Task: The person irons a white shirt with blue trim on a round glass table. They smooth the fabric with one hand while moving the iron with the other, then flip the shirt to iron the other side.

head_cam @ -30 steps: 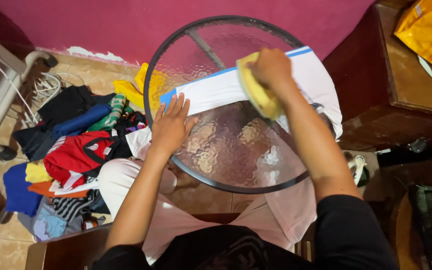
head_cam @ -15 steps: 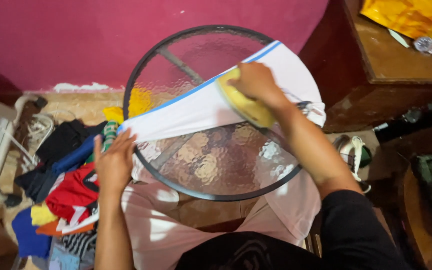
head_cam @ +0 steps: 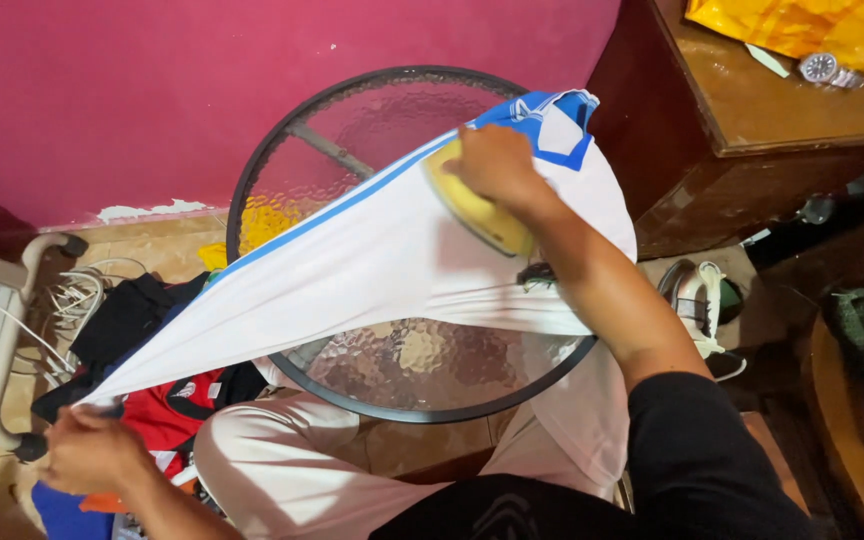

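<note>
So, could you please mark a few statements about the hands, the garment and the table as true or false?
1. The right hand presses a yellow object onto the white garment. True.
2. The left hand rests flat on the glass. False: it grips the garment's end, off the table.
3. The round table has a textured glass top. True.
4. The garment's trim is red. False: it is blue.

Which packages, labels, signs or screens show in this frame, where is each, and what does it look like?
Crinkled orange-yellow plastic bag: top right, lying on the dark wooden cabinet beside a silver wristwatch.
Small emblem patch: lower left, on the red garment in the clothes pile; too small to tell.
No signs or screens.
</note>
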